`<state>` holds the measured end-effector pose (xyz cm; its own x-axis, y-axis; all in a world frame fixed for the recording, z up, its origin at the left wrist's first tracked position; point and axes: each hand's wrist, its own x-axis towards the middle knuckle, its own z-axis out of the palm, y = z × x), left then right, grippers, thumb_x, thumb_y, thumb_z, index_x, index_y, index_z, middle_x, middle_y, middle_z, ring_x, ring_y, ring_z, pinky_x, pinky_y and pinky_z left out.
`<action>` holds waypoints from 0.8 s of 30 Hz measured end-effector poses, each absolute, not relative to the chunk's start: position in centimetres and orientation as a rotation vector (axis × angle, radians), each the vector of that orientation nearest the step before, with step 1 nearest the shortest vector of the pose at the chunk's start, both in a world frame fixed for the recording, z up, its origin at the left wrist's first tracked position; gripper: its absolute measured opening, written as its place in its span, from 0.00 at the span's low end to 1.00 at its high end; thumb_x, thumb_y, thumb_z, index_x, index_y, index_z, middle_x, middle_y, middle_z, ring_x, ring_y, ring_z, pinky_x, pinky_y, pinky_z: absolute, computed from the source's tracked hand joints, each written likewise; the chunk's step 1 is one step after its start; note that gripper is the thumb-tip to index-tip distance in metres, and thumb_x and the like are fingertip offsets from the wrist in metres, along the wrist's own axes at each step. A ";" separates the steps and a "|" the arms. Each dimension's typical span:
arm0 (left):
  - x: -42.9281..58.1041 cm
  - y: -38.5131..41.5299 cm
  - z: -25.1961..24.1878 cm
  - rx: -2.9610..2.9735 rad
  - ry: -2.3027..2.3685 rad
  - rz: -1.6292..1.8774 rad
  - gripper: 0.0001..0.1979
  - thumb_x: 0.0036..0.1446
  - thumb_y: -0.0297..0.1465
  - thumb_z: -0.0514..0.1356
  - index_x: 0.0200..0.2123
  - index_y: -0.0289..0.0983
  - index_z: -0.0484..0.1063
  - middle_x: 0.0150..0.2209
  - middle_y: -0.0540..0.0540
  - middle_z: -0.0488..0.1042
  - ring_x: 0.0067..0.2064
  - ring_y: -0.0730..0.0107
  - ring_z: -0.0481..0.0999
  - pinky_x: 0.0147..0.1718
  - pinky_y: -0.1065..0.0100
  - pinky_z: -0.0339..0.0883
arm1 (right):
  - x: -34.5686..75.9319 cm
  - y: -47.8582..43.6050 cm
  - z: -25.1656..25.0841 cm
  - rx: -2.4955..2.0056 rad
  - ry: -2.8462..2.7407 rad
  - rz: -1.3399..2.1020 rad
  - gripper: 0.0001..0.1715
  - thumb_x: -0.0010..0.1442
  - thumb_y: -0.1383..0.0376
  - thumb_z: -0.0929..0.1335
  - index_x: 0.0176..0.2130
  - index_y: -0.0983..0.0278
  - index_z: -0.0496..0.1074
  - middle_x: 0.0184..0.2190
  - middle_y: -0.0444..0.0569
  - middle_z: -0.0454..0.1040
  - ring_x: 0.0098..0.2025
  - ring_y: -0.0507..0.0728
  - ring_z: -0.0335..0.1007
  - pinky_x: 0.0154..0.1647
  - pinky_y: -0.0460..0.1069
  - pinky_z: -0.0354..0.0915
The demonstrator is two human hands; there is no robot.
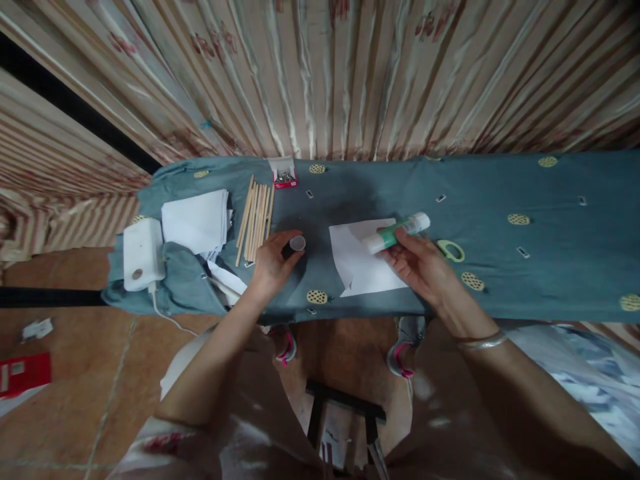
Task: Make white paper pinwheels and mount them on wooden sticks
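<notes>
My right hand grips a green and white glue stick, held tilted over a white sheet of paper. One corner of that sheet is folded near its lower left. In my left hand, pinched between thumb and fingers, is a round white cap with its circular face turned up. Just left of this hand lies a bundle of thin wooden sticks. A pair of scissors shows its light green handle beside my right hand; its blades are hidden.
A stack of white paper lies at the left, near a white box-shaped device with a cable. At the back stands a small red box of metal pieces. Patterned green cloth covers the table; a curtain hangs behind.
</notes>
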<state>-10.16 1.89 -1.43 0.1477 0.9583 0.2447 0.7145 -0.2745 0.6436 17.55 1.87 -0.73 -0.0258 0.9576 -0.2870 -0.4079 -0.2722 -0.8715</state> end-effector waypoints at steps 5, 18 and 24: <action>-7.3 0.9 -0.4 2.160 1.370 0.935 0.14 0.60 0.29 0.58 0.50 0.40 0.73 0.49 0.43 0.74 0.50 0.64 0.75 0.49 0.59 0.72 | 15.9 1.2 -0.5 -1.034 -0.618 1.673 0.14 0.45 0.61 0.78 0.30 0.62 0.74 0.31 0.44 0.80 0.33 0.53 0.78 0.38 0.48 0.78; -5.9 0.8 -0.4 2.267 1.388 0.866 0.15 0.58 0.33 0.63 0.49 0.39 0.69 0.42 0.44 0.76 0.44 0.62 0.74 0.43 0.59 0.71 | 14.7 0.8 -0.4 -1.026 -0.570 1.663 0.15 0.42 0.65 0.79 0.31 0.62 0.76 0.31 0.41 0.81 0.34 0.53 0.79 0.43 0.48 0.77; -6.1 0.7 -0.3 2.337 1.373 0.843 0.16 0.60 0.38 0.61 0.49 0.37 0.71 0.42 0.42 0.76 0.46 0.59 0.71 0.44 0.58 0.69 | 14.4 0.7 -0.1 -1.074 -0.597 1.634 0.16 0.40 0.66 0.79 0.31 0.62 0.76 0.30 0.41 0.80 0.34 0.53 0.79 0.41 0.49 0.78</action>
